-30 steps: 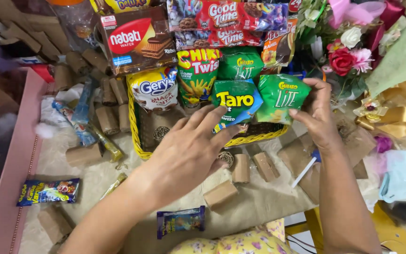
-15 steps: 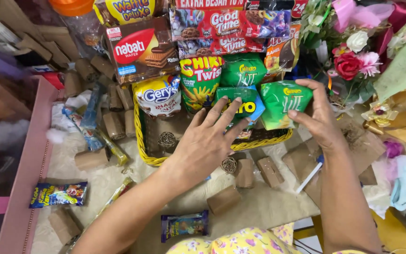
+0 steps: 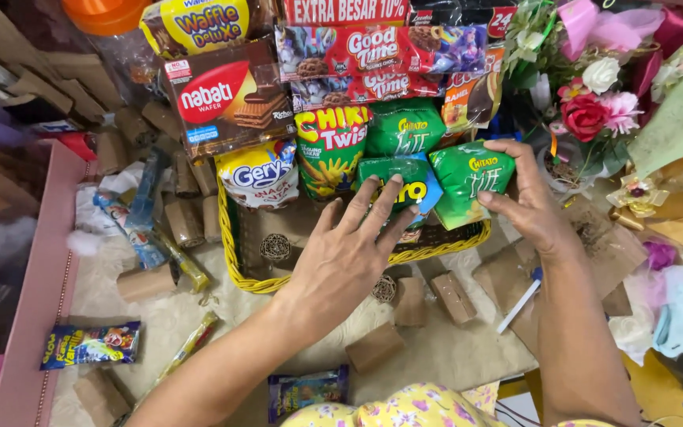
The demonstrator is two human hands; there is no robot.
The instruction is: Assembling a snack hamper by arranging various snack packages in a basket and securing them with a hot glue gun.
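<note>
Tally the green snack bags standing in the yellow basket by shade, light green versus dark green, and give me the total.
Light green snack bag, held by the right hand: 1
Dark green snack bags, one under the left hand: 2
Total in the yellow basket: 3

- A brown wafer box [image 3: 227, 99] leans at the back left, above a white snack bag [image 3: 258, 175].
- A yellow snack bag [image 3: 328, 150] stands just beside the white one.
- Red biscuit packs [image 3: 357, 51] lie across the top.
- A bunch of artificial flowers [image 3: 586, 95] sits at the upper right, with gold ribbon [image 3: 677, 213] below it.
- Small brown cardboard blocks [image 3: 375, 346] are scattered over the pale cloth [image 3: 160, 324].
- A blue and yellow candy packet [image 3: 88, 345] lies near a pink tray edge [image 3: 37, 316].
- A dark purple packet [image 3: 307, 389] lies at the bottom.
</note>
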